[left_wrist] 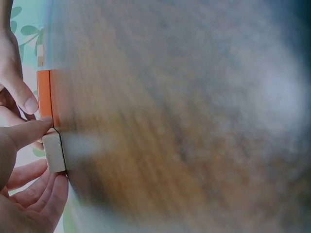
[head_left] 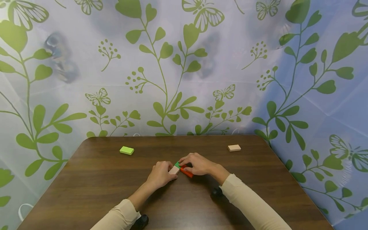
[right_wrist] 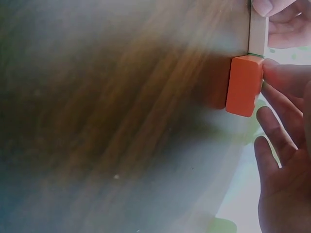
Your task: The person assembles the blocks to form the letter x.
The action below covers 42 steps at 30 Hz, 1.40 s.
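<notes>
Three blocks sit together on the table between the hands: a pale wooden block [head_left: 174, 170], a green block [head_left: 177, 164] at its far end, and a red-orange block [head_left: 187, 171] angled off to the right. The left hand [head_left: 160, 173] pinches the pale block [left_wrist: 54, 151] between thumb and fingers. With the thumb at the red-orange block [right_wrist: 244, 86] and the index finger reaching over by the green one, the right hand [head_left: 198, 164] grips at the corner where they meet. Its other fingers spread away from the block in the right wrist view. The hand partly covers the green block.
A lime-green block [head_left: 126, 150] lies toward the back left of the brown wooden table [head_left: 115, 182], and a light wooden block [head_left: 234, 148] toward the back right. Behind the table hangs a curtain [head_left: 172, 70] printed with leaves and butterflies. Dark devices [head_left: 217, 192] sit under both wrists.
</notes>
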### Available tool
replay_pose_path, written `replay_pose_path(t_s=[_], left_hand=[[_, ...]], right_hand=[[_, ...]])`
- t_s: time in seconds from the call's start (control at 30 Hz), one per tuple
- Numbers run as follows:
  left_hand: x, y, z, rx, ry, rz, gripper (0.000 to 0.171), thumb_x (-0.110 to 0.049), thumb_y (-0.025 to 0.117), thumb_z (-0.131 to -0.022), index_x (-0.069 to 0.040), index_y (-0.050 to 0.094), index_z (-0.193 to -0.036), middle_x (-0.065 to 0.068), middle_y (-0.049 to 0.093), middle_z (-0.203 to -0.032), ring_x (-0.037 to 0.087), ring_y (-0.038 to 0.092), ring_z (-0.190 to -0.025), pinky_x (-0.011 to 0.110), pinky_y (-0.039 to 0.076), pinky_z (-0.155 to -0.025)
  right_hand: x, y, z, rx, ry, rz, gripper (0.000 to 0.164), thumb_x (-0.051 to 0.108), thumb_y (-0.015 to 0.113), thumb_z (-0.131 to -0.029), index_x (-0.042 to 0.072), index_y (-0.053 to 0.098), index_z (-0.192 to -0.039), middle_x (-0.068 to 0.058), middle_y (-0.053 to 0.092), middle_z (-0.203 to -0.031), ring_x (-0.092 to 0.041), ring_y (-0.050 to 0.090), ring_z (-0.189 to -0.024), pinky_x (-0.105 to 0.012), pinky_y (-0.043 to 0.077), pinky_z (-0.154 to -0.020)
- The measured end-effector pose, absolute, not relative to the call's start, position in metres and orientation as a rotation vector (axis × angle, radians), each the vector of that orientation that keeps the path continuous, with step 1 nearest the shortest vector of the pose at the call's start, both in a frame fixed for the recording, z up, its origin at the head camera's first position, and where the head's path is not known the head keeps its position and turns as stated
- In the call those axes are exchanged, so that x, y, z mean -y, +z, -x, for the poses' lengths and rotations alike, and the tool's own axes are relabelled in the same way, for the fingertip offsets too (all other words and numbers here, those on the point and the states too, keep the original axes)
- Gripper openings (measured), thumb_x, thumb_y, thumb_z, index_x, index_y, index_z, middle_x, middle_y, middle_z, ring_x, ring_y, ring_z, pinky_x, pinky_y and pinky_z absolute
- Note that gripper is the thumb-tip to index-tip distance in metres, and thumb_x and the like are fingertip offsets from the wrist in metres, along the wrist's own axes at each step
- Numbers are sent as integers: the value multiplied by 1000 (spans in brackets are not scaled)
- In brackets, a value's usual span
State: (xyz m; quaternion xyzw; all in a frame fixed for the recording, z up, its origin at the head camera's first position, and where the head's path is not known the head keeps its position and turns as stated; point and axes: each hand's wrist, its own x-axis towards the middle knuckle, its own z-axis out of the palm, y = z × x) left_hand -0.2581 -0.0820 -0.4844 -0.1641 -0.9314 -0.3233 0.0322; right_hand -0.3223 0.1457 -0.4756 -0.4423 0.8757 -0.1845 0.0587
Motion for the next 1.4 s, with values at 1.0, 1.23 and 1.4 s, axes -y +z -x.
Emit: replay_pose_path(t_s=[1.0, 1.23, 1.4], left_hand=[[83, -477, 260, 2778, -1036, 652, 35, -20, 90, -82, 2, 75, -104, 10, 66, -97, 20, 57, -81, 39, 51, -68], [82, -478, 260, 2715, -1095, 819, 27, -13, 82, -89, 3, 74, -110, 13, 68, -113, 30, 66, -98, 44, 56, -83], [80, -478, 261, 2712, -1043, 915, 24, -9, 79, -91, 3, 73, -112, 15, 66, -120, 35, 65, -110, 51, 53, -95]], right_hand=[[-155, -472, 321, -2692, -663, 1361, 29, 16, 71, -100, 11, 75, -128, 1, 67, -133, -23, 58, -124, -49, 44, -106], [-163, -470, 322, -2730, -708, 1339, 29, 15, 71, -99, 10, 75, -128, -1, 69, -130, -24, 60, -123, -50, 45, -106], [-169, -469, 322, -2744, -741, 1332, 29, 14, 71, -99, 8, 74, -128, -4, 69, -130, -26, 61, -122, -51, 45, -105]])
